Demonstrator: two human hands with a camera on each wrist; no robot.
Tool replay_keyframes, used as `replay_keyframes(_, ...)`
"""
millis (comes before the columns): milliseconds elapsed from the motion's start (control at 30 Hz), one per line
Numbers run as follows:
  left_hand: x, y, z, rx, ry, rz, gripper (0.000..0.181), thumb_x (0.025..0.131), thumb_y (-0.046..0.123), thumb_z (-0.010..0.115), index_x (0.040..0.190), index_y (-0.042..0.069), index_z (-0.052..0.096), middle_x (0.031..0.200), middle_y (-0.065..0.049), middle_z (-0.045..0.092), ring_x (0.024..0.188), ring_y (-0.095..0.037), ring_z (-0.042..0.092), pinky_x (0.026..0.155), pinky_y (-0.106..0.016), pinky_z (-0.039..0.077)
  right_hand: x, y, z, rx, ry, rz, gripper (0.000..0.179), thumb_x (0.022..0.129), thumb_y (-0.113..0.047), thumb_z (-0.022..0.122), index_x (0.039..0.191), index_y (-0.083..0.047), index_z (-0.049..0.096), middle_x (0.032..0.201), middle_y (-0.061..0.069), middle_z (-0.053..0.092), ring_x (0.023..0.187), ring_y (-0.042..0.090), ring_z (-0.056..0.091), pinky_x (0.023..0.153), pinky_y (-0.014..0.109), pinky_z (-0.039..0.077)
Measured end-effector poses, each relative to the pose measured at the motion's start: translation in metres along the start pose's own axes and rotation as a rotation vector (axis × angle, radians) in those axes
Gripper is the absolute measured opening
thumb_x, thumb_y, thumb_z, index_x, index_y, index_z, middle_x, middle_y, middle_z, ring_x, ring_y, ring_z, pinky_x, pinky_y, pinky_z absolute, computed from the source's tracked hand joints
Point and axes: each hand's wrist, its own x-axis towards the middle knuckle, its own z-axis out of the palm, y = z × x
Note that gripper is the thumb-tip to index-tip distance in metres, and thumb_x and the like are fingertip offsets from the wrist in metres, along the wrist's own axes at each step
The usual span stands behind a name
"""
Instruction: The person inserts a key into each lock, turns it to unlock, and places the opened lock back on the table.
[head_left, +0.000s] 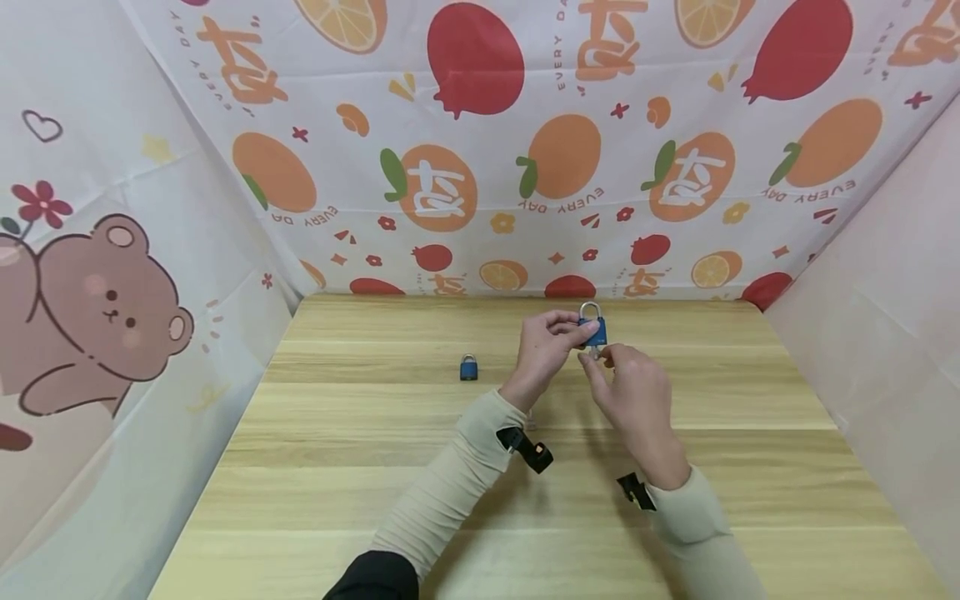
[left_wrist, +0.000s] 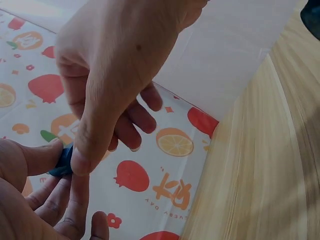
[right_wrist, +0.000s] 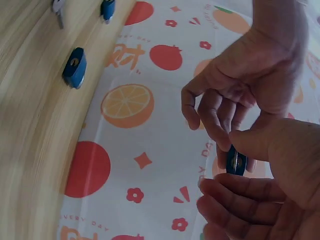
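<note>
A blue padlock (head_left: pixel 595 332) with a silver shackle is held up off the table, shackle uppermost. My left hand (head_left: pixel 543 350) grips its body between thumb and fingers. Just below it, my right hand (head_left: pixel 636 390) pinches a small silver key (head_left: pixel 596 352) at the padlock's underside. How deep the key sits is hidden by the fingers. In the left wrist view only part of the blue padlock (left_wrist: pixel 62 162) shows between both hands. The right wrist view looks onto its underside (right_wrist: pixel 236 162).
Another blue padlock (head_left: pixel 468 367) stands on the wooden table (head_left: pixel 337 467), left of my hands. In the right wrist view two padlocks, one nearer (right_wrist: pixel 75 68) and one farther (right_wrist: pixel 107 10), and a loose key (right_wrist: pixel 59 12) are on the table. Printed cloth (head_left: pixel 495 250) hangs behind.
</note>
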Motion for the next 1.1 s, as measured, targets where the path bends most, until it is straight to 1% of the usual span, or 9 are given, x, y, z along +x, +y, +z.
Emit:
replay_keyframes(100, 0.0, 0.001, 0.0, 0.003, 0.01, 0.007, 0.025, 0.087, 0.022, 0.081, 0.104, 0.006, 0.073, 0.096, -0.013, 0.079, 0.078, -0.007, 0.072, 0.086, -0.037, 0.06, 0.002, -0.002, 0.002, -0.062, 0.051, -0.06, 0.032, 0.089, -0.028, 0.08, 0.082, 0.002, 0.073, 0.07, 0.014, 0.072, 0.057, 0.027, 0.063, 0.046, 0.037, 0.048)
replay_keyframes(200, 0.0, 0.001, 0.0, 0.001, 0.018, 0.011, 0.025, 0.087, 0.022, 0.081, 0.104, 0.005, 0.073, 0.097, -0.014, 0.079, 0.079, -0.008, 0.073, 0.079, -0.028, 0.059, 0.002, -0.003, 0.005, -0.105, 0.079, -0.095, 0.029, 0.09, -0.023, 0.078, 0.081, 0.004, 0.071, 0.065, 0.015, 0.068, 0.051, 0.026, 0.059, 0.042, 0.035, 0.044)
replay_keyframes(300, 0.0, 0.002, 0.0, 0.004, 0.026, 0.004, 0.026, 0.087, 0.022, 0.082, 0.104, 0.004, 0.073, 0.097, -0.014, 0.079, 0.079, -0.009, 0.073, 0.078, -0.026, 0.058, 0.001, -0.003, 0.008, -0.139, 0.09, -0.103, 0.028, 0.092, -0.021, 0.076, 0.083, 0.005, 0.069, 0.062, 0.014, 0.065, 0.049, 0.025, 0.055, 0.04, 0.034, 0.04)
replay_keyframes(500, 0.0, 0.001, 0.0, 0.032, 0.037, -0.012, 0.026, 0.087, 0.023, 0.082, 0.104, 0.005, 0.074, 0.095, -0.012, 0.079, 0.077, -0.006, 0.07, 0.07, -0.022, 0.053, -0.003, -0.004, 0.015, -0.187, 0.129, -0.123, 0.027, 0.092, -0.019, 0.075, 0.083, 0.006, 0.068, 0.062, 0.014, 0.063, 0.049, 0.026, 0.055, 0.039, 0.033, 0.04)
replay_keyframes(633, -0.001, 0.001, 0.001, 0.053, 0.032, -0.014, 0.026, 0.087, 0.022, 0.082, 0.104, 0.005, 0.073, 0.095, -0.012, 0.079, 0.076, -0.006, 0.07, 0.07, -0.022, 0.055, -0.006, -0.004, 0.018, -0.189, 0.156, -0.13, 0.026, 0.092, -0.017, 0.075, 0.081, 0.005, 0.067, 0.06, 0.013, 0.062, 0.048, 0.025, 0.052, 0.038, 0.03, 0.036)
replay_keyframes(800, -0.002, 0.002, 0.002, 0.085, 0.047, -0.013, 0.025, 0.086, 0.023, 0.082, 0.103, 0.006, 0.074, 0.095, -0.011, 0.08, 0.08, -0.008, 0.072, 0.079, -0.032, 0.059, -0.008, -0.005, 0.021, -0.167, 0.191, -0.143, 0.026, 0.094, -0.014, 0.072, 0.077, 0.005, 0.066, 0.058, 0.012, 0.06, 0.047, 0.025, 0.051, 0.038, 0.031, 0.035)
replay_keyframes(867, -0.002, 0.002, 0.002, 0.092, 0.056, -0.009, 0.025, 0.086, 0.023, 0.083, 0.103, 0.007, 0.074, 0.094, -0.01, 0.08, 0.081, -0.01, 0.074, 0.081, -0.033, 0.06, -0.007, -0.005, 0.023, -0.156, 0.204, -0.152, 0.026, 0.094, -0.012, 0.071, 0.076, 0.005, 0.065, 0.057, 0.012, 0.06, 0.047, 0.025, 0.051, 0.039, 0.032, 0.035)
replay_keyframes(967, -0.002, 0.002, 0.002, 0.098, 0.06, -0.003, 0.025, 0.086, 0.023, 0.083, 0.103, 0.007, 0.074, 0.094, -0.01, 0.08, 0.083, -0.012, 0.075, 0.08, -0.032, 0.06, -0.006, -0.004, 0.024, -0.146, 0.213, -0.159, 0.025, 0.094, -0.011, 0.07, 0.075, 0.005, 0.065, 0.057, 0.013, 0.06, 0.046, 0.025, 0.05, 0.04, 0.034, 0.036)
replay_keyframes(1100, -0.002, 0.002, 0.002, 0.095, 0.05, -0.005, 0.025, 0.087, 0.022, 0.082, 0.104, 0.006, 0.074, 0.094, -0.01, 0.08, 0.083, -0.01, 0.074, 0.078, -0.028, 0.058, -0.007, -0.005, 0.024, -0.132, 0.195, -0.151, 0.024, 0.095, -0.011, 0.07, 0.077, 0.006, 0.066, 0.059, 0.014, 0.062, 0.047, 0.026, 0.052, 0.041, 0.034, 0.039)
